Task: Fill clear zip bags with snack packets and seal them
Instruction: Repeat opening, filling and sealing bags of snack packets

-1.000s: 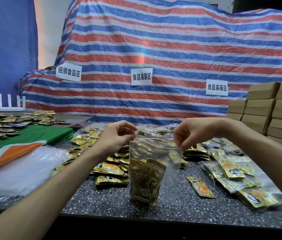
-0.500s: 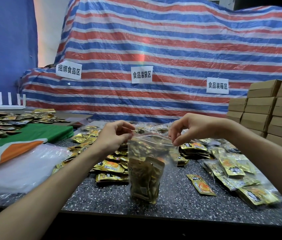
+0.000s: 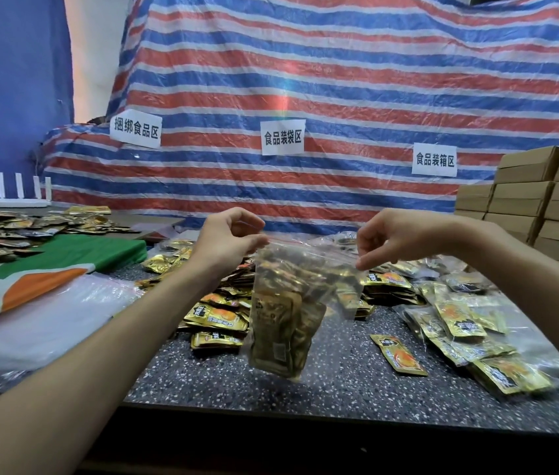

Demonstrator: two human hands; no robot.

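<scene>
Head view, sealing step. Pinching bag by top corners with fingers of left hand and right hand, hung above table, packets inside. Next, probably: pressing zip shut end to end.

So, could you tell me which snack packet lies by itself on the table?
The gold packet right of the held zip bag, lying clear of the others.

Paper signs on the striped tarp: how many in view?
3, all on the tarp. Left sign is near the tarp's left edge, middle sign is above the held zip bag, and right sign is beside the cardboard boxes. None looks hidden.
</scene>
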